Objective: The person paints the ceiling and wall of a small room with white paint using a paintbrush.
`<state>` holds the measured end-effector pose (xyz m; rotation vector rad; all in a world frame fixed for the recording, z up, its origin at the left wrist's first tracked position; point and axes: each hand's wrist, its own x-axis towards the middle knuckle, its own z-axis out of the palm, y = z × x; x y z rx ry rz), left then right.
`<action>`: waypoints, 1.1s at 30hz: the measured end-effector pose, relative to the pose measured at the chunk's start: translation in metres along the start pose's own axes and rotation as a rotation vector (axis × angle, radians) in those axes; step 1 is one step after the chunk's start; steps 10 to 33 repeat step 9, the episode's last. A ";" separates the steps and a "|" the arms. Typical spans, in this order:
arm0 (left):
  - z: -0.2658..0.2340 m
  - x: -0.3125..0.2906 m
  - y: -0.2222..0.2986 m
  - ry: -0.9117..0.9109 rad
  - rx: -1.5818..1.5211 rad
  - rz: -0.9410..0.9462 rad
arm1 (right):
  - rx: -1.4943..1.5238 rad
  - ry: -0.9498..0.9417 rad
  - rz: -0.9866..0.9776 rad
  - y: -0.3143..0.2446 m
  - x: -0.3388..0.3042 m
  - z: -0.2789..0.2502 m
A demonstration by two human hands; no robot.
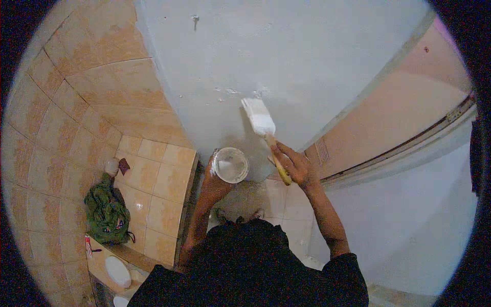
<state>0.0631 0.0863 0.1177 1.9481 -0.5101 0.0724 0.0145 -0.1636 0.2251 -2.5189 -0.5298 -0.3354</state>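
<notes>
A round white tub (pixel 246 173), pale inside, is gripped at its left side by my left hand (pixel 216 179). In my right hand (pixel 296 168) is a paintbrush (pixel 260 116) with a yellowish wooden handle and wide bristles coated white. Its bristles point up and away, in front of a pale grey-blue wall (pixel 220 56); whether they touch it I cannot tell. White patches mark the wall just beyond the bristle tips. The fingers of my right hand close round the handle. What lies deep in the tub is hard to make out.
On the left, a tiled ledge (pixel 158 189) holds a green backpack or bundled cloth (pixel 107 212), with a white oval object (pixel 117 271) nearer me. Tan tiles (pixel 38 179) cover the left wall. A pinkish door-like panel (pixel 388 117) stands on the right. A small hook (pixel 195 21) sticks out of the grey-blue wall.
</notes>
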 end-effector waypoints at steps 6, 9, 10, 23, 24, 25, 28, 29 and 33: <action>-0.005 -0.003 -0.002 -0.127 -0.075 -0.113 | -0.319 0.131 -0.272 0.018 -0.005 0.014; -0.005 -0.002 -0.005 -0.158 -0.103 -0.154 | 0.022 0.068 0.000 -0.003 0.001 0.001; -0.005 -0.002 -0.005 -0.158 -0.103 -0.154 | 0.022 0.068 0.000 -0.003 0.001 0.001; -0.005 -0.002 -0.005 -0.158 -0.103 -0.154 | 0.022 0.068 0.000 -0.003 0.001 0.001; -0.005 -0.002 -0.005 -0.158 -0.103 -0.154 | 0.022 0.068 0.000 -0.003 0.001 0.001; -0.005 -0.002 -0.005 -0.158 -0.103 -0.154 | 0.022 0.068 0.000 -0.003 0.001 0.001; -0.005 -0.002 -0.005 -0.158 -0.103 -0.154 | 0.022 0.068 0.000 -0.003 0.001 0.001; -0.005 -0.002 -0.005 -0.158 -0.103 -0.154 | 0.022 0.068 0.000 -0.003 0.001 0.001; -0.005 -0.002 -0.005 -0.158 -0.103 -0.154 | 0.022 0.068 0.000 -0.003 0.001 0.001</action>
